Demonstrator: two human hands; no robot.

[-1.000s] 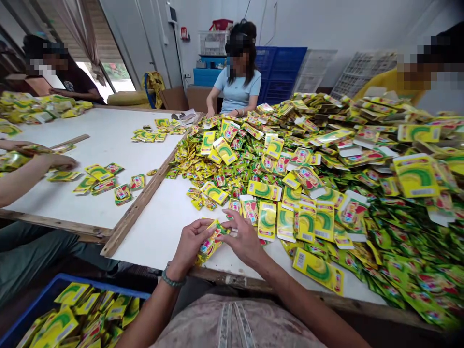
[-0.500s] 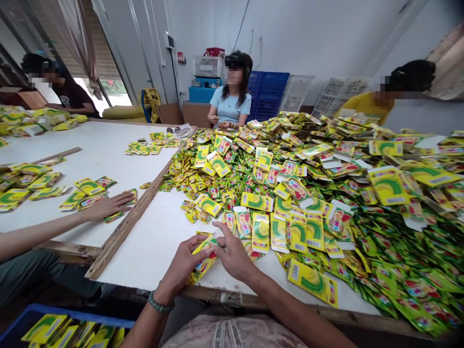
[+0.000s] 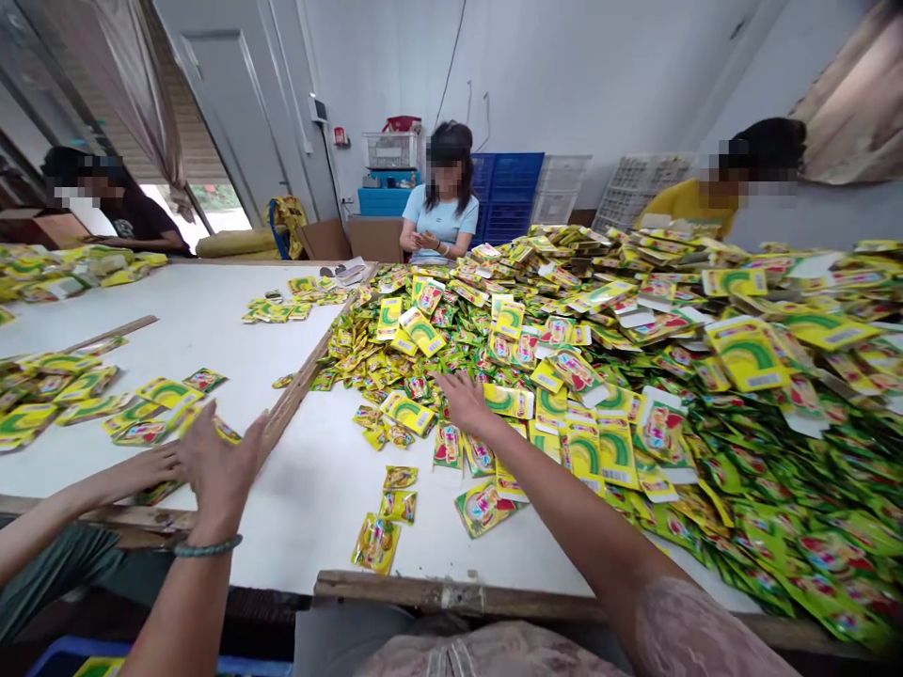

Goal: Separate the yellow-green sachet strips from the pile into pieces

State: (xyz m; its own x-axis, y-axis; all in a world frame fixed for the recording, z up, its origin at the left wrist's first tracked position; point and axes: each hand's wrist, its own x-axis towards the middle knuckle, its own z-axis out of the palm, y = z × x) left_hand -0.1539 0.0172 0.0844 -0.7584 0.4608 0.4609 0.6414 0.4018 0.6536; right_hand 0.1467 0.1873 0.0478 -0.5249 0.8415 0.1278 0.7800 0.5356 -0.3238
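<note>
1. While I sit at the near edge of the white table (image 3: 317, 508), my left hand (image 3: 215, 470) hangs open over its left edge with fingers spread, holding nothing.
2. Three small sachets (image 3: 388, 522) lie loose by the near edge, between my arms.
3. My right hand (image 3: 462, 400) reaches further in, open and palm down, fingertips on the near fringe of the sachet pile (image 3: 635, 376).
4. Beside my left hand, a co-worker's hand (image 3: 145, 465) rests on sachets on the neighbouring table (image 3: 204, 320).
5. Beyond the pile, a person in a blue shirt (image 3: 441, 212) sits at the far edge, blue crates (image 3: 514, 188) behind.
</note>
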